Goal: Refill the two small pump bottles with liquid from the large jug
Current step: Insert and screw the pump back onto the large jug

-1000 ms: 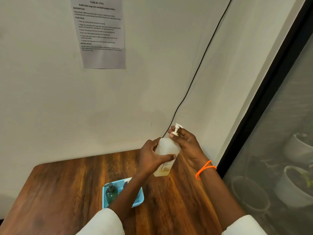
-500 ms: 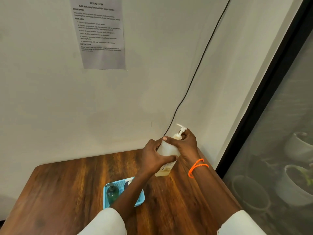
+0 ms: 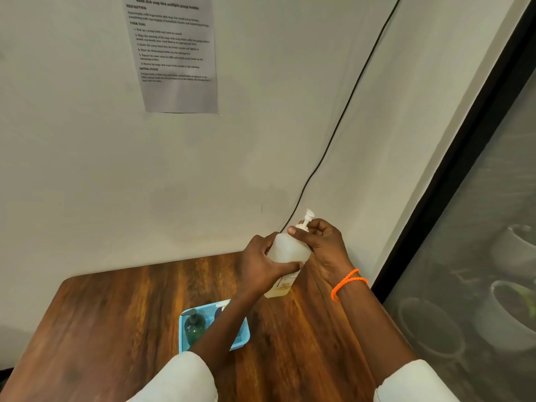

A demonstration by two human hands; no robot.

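Note:
A large translucent white jug (image 3: 288,250) with a little yellowish liquid at its bottom stands at the far right of the wooden table (image 3: 121,314). My left hand (image 3: 262,264) is wrapped around its body. My right hand (image 3: 322,242) grips the collar of its white pump head (image 3: 307,217). A dark green pump bottle (image 3: 193,326) stands in a light blue tray (image 3: 242,336) nearer to me. A second bottle in the tray is mostly hidden behind my left forearm; only its pale top (image 3: 222,304) shows.
A printed task sheet (image 3: 177,53) hangs on the wall behind the table. A black cable (image 3: 342,117) runs down the wall to the table's far corner. A glass panel in a dark frame (image 3: 452,175) borders the right side, with plant pots behind it.
My right hand has slid down from the pump's top to its collar at the jug's neck and turned there. The left hand keeps its hold on the jug.

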